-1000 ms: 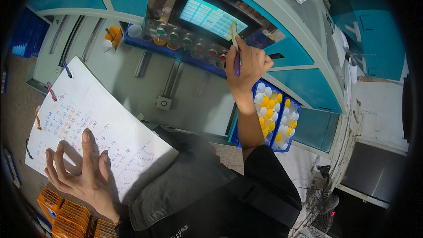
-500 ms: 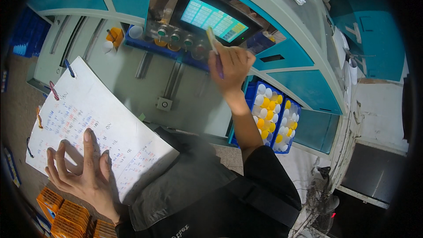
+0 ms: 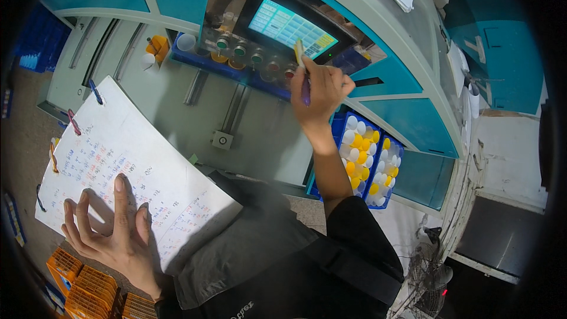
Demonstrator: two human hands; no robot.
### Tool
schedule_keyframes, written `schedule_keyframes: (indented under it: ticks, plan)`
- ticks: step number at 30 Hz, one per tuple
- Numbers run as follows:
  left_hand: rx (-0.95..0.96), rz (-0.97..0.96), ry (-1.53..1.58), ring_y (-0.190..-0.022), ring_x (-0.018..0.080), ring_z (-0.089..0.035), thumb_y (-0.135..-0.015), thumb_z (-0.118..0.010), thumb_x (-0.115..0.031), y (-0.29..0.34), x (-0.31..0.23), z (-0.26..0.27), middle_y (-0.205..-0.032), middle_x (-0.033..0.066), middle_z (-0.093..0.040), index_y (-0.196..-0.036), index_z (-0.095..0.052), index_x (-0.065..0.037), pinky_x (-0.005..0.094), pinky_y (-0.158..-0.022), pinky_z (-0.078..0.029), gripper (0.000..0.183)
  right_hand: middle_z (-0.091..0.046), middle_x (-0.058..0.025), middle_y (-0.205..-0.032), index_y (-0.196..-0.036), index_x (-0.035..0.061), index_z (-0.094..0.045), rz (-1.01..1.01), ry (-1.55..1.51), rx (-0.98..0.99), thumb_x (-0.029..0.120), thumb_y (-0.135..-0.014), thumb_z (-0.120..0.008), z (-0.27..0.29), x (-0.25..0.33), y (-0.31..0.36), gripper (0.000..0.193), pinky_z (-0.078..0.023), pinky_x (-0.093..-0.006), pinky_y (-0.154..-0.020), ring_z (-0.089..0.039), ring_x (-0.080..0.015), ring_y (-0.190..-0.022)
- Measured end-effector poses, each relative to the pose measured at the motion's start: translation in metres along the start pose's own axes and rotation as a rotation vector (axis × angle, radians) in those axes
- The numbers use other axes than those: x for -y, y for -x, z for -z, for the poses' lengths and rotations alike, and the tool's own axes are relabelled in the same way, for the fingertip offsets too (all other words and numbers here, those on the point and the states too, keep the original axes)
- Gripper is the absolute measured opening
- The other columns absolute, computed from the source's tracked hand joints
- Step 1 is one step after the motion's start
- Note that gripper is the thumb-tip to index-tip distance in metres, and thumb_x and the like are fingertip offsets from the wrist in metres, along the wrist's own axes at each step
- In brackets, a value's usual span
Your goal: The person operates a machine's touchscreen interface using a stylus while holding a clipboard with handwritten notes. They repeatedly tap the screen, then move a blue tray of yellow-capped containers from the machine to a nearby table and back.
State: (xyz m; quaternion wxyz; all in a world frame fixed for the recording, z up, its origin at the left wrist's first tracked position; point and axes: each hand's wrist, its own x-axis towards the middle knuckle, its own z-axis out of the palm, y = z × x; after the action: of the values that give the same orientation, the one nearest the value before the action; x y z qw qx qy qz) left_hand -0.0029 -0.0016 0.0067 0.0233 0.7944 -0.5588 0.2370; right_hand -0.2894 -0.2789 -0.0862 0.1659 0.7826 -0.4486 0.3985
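My left hand (image 3: 115, 242) rests on a ring-bound notebook (image 3: 159, 162), its fingers spread and the index finger laid on the handwriting. Coloured rings run along the notebook's left edge, and its pages carry blue and red writing. At the machine's control panel, my right hand (image 3: 322, 91) is closed round a slim purple pen (image 3: 306, 91) with a pale yellow end. That end points up at the lower part of the lit touchscreen (image 3: 286, 23); whether it touches the glass I cannot tell.
Buttons (image 3: 257, 57) line the panel below the screen. Blue crates (image 3: 378, 201) of white and yellow cups or spools stand right of my right forearm. Orange baskets (image 3: 91, 286) sit at lower left, and a fan (image 3: 434, 289) at lower right. A metal block (image 3: 222, 139) is on the machine bed.
My right hand and the pen have shifted slightly right and down, toward the screen's lower part. The left hand keeps its place on the notebook.
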Motion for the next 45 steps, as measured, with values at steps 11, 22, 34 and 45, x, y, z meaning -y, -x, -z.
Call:
schedule_keyframes:
  ticks: [11,22,34,45]
  plan:
    - [-0.011,-0.016,0.007,-0.148,0.0311,-0.03,-0.088,-0.059,-0.072,-0.003,0.0,-0.001,-0.145,0.0053,-0.047,-0.134,-0.065,-0.048,0.0591,-0.125,-0.018,0.052,-0.07,-0.0016,-0.084,-0.11,0.009,-0.077,0.086,-0.046,-0.025,0.012,-0.084,-0.076,-0.004,-0.005,-0.011,0.026,-0.029,-0.0379,-0.083,-0.059,-0.0164,-0.085]
    - [0.001,0.006,0.007,-0.148,0.0315,-0.03,-0.09,-0.057,-0.072,0.0,-0.002,0.0,-0.145,0.005,-0.046,-0.132,-0.065,-0.049,0.0586,-0.125,-0.017,0.048,-0.069,-0.0012,-0.084,-0.109,0.008,-0.077,0.021,-0.002,-0.017,0.01,-0.084,-0.074,0.005,-0.007,-0.009,0.025,-0.029,-0.0382,-0.083,-0.058,-0.0156,-0.083]
    - [-0.003,-0.009,0.005,-0.148,0.0318,-0.031,-0.089,-0.059,-0.071,-0.002,-0.001,-0.001,-0.147,0.0047,-0.046,-0.134,-0.064,-0.049,0.0601,-0.125,-0.018,0.051,-0.065,0.0005,-0.079,-0.103,0.0104,-0.077,-0.022,0.019,0.083,0.01,-0.083,-0.074,0.004,-0.01,0.009,0.02,-0.03,-0.0377,-0.082,-0.058,-0.0157,-0.079]
    - [0.008,0.026,0.023,-0.148,0.0313,-0.03,-0.086,-0.066,-0.068,-0.003,-0.004,0.003,-0.146,0.0038,-0.046,-0.134,-0.064,-0.05,0.0597,-0.126,-0.016,0.051,-0.065,0.0036,-0.086,-0.112,0.0132,-0.072,0.168,-0.075,0.051,0.021,-0.088,-0.073,-0.032,0.013,-0.022,0.025,-0.033,-0.0398,-0.082,-0.057,-0.0167,-0.081]
